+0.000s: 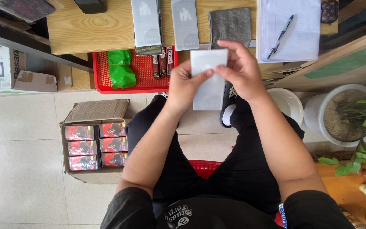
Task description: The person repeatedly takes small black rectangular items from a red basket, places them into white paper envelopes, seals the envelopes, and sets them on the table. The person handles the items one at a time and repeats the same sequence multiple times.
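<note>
Both my hands hold one flat grey-white pouch upright above my lap. My left hand pinches its left edge, thumb on the front. My right hand grips its upper right edge with the fingers curled over the top. On the wooden table ahead lie a stack of similar grey pouches, a single grey pouch and a folded grey cloth.
A red mesh tray holds a green bag and small dark-red packs. An open cardboard box of red-and-black boxes sits on the floor at left. A notepad with pen, white pots and a plant stand at right.
</note>
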